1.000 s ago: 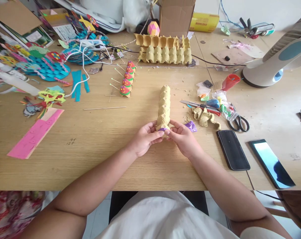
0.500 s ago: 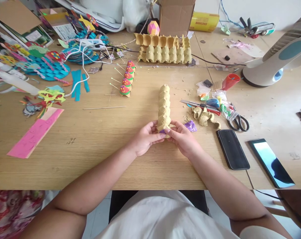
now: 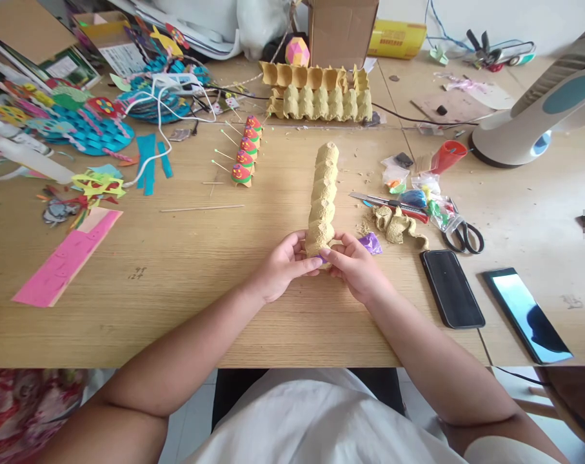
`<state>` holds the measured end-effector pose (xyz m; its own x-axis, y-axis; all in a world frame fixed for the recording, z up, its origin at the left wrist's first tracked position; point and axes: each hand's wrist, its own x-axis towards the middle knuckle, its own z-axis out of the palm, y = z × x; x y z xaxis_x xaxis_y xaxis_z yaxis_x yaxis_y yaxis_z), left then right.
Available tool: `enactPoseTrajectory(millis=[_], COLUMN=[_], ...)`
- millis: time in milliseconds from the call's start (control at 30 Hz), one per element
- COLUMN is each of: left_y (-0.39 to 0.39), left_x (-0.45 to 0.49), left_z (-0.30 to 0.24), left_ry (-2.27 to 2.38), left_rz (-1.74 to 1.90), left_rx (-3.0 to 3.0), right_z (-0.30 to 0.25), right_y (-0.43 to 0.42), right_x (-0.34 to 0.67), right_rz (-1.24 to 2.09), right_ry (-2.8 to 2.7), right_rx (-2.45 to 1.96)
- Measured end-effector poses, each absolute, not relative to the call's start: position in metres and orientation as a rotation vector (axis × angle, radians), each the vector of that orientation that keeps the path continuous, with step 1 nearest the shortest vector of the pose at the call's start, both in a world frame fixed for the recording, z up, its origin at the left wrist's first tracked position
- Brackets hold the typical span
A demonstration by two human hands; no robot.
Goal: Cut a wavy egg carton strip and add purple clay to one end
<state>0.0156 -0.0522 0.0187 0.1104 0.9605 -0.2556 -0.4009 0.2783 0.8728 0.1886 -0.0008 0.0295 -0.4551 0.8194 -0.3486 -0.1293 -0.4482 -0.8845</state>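
Both my hands grip the near end of a beige egg carton strip [image 3: 324, 190], a single row of bumps pointing away from me. My left hand [image 3: 287, 265] closes on its left side and my right hand [image 3: 354, 263] on its right. The thumbs meet over a small piece of purple clay [image 3: 322, 259] on the front bump, mostly hidden by them. Just right of my right hand lies a purple packet [image 3: 370, 243]. Farther off stands a painted egg carton caterpillar [image 3: 246, 151] with red and green bumps and pins along its left side.
Right of my hands lie a utility knife [image 3: 393, 205], carton scraps [image 3: 398, 227], scissors [image 3: 466, 238] and two phones [image 3: 453, 289]. More egg cartons [image 3: 326, 103] stand at the back. A pink paper strip [image 3: 69, 258] and a thin stick [image 3: 202, 208] lie left. A lamp [image 3: 519, 122] stands right.
The far end of the egg carton strip has lifted and swung slightly right. My hands keep their hold at its near end, and the thumbs now cover more of the purple clay.
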Motion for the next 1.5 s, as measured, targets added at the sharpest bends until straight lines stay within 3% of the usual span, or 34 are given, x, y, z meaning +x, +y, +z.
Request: enactPoseTrajectory(millis=[1133,1500], left_y=[-0.046,-0.045], left_x=[0.005,0.006], left_z=[0.02,0.021], left_ry=[0.863,0.809], left_rz=[1.124,1.1], left_rx=[0.5,0.461], right_z=[0.034,0.027], right_y=[0.0,0.0], right_x=[0.192,0.19], right_rz=[2.128,2.048], right_ry=[-1.009,-0.973], right_rx=[-0.917,-0.905])
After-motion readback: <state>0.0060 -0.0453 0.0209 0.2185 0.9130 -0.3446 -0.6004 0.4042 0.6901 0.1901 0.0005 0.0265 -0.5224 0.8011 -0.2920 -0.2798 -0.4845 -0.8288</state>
